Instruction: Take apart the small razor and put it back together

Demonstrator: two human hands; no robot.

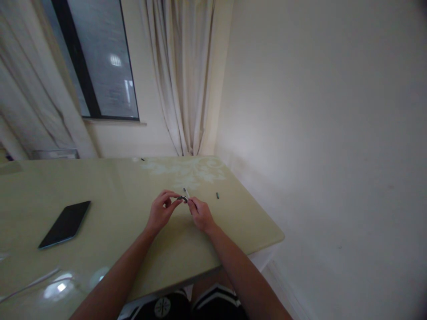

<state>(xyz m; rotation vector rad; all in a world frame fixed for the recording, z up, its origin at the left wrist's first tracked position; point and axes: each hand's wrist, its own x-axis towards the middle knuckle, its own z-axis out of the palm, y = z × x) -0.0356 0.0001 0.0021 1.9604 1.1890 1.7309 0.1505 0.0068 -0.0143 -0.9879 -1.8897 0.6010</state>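
My left hand [162,208] is closed in a pinch, thumb and forefinger on a small dark piece [182,198] just above the table. The piece is too small for me to tell its kind. Close against it, my right hand [200,212] has its fingers closed around a thin white stick with a dark tip [187,193], which points up and away from me. The fingers hide the stick's lower end. Whether the stick touches the dark piece I cannot tell.
A small dark green piece [217,195] lies right of my hands on the pale table [247,222]. Another dark bit [142,159] is at the far edge. A black tablet [66,223] and a white cable [40,280] lie to the left. A wall [320,146] rises on the right.
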